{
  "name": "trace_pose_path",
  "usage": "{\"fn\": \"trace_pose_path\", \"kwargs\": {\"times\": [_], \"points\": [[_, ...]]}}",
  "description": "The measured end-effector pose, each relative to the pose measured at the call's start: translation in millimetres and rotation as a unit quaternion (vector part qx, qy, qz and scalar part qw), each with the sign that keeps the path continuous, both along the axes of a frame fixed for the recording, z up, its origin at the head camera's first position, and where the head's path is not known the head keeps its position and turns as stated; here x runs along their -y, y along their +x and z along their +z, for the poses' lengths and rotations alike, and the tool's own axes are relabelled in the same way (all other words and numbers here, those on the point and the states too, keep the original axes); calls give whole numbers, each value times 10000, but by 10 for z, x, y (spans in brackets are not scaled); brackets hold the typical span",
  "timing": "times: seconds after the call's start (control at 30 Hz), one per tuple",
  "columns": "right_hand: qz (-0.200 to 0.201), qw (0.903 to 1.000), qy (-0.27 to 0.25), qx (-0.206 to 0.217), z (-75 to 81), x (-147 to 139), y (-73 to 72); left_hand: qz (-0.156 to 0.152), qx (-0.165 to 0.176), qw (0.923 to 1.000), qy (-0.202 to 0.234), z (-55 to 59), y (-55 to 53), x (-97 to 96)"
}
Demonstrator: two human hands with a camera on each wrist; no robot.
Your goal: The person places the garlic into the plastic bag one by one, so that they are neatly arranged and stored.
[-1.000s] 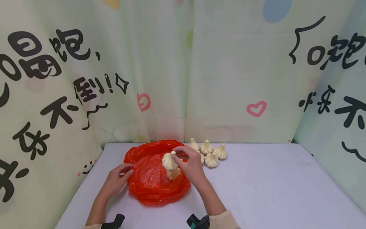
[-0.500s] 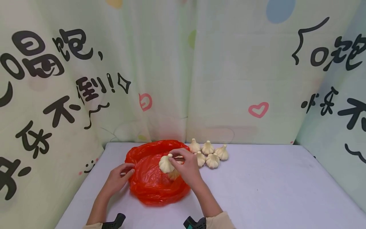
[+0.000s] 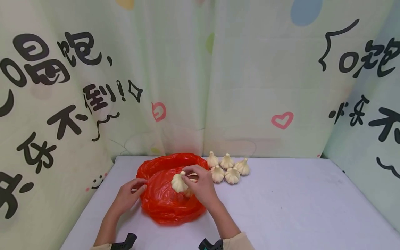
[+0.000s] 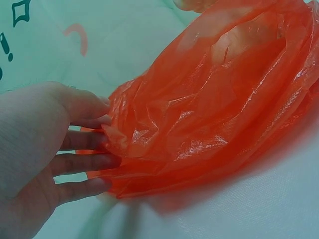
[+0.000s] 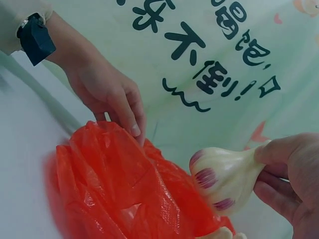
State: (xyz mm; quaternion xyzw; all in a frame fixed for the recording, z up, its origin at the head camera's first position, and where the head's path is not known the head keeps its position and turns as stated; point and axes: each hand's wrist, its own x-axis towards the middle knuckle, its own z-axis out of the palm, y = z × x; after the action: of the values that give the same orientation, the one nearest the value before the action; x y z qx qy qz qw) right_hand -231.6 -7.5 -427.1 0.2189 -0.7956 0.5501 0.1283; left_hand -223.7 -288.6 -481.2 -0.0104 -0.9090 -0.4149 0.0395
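Note:
A red plastic bag (image 3: 160, 199) lies with its mouth spread wide on the table. At its left rim, my left hand (image 3: 129, 195) holds the edge, thumb and fingers on the thin plastic (image 4: 164, 139). Over the bag's mouth, my right hand (image 3: 203, 185) pinches a white garlic bulb (image 3: 178, 183) by its stem. Purple streaks mark the underside of this garlic bulb (image 5: 219, 179) in the right wrist view. Below it, partly hidden by the hand and the held bulb, another garlic bulb (image 3: 188, 193) shows inside the bag.
Several garlic bulbs (image 3: 232, 176) stand grouped right of the bag, near the back edge of the white table (image 3: 290, 205). A printed curtain (image 3: 240, 86) hangs behind and along both sides. Black devices (image 3: 125, 242) are worn on the wrists.
My right hand has moved slightly left and down with the garlic bulb, further over the bag. The left hand stays at the bag's rim.

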Motion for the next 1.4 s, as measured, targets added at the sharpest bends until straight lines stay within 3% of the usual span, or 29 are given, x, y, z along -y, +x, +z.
{"fn": "trace_pose_path", "kwargs": {"times": [1.1,1.4], "points": [[61,9984,400,390,-237,98,89,17,-33,10000,23,-20,-11,-2],[123,9982,496,298,-300,131,99,37,29,10000,42,9,4,-3]]}}
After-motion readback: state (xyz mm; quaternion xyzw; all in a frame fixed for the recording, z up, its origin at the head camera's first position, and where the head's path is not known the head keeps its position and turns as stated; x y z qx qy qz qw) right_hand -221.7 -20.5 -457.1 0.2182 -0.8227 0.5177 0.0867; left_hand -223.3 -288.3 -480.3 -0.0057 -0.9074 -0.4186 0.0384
